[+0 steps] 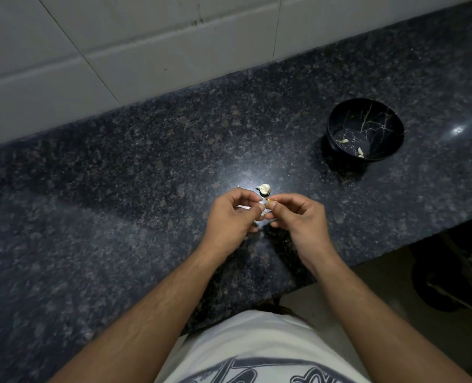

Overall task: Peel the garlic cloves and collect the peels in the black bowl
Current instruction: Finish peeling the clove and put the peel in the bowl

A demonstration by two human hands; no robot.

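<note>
Fingers of both the left hand (230, 214) and right hand (298, 217) pinch one garlic clove (268, 202) above the counter (118, 189), likely for stripping skin, while the black bowl (340, 117) waits far right holding peels (360, 152).

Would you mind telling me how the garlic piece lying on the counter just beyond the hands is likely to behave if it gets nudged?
The garlic piece looks small with papery skin, so it is probably very light and would skid on the polished counter, which shows glare. Its rounded, lopsided shape suggests it would wobble or turn rather than roll straight. Loose skin may flake off.
</note>
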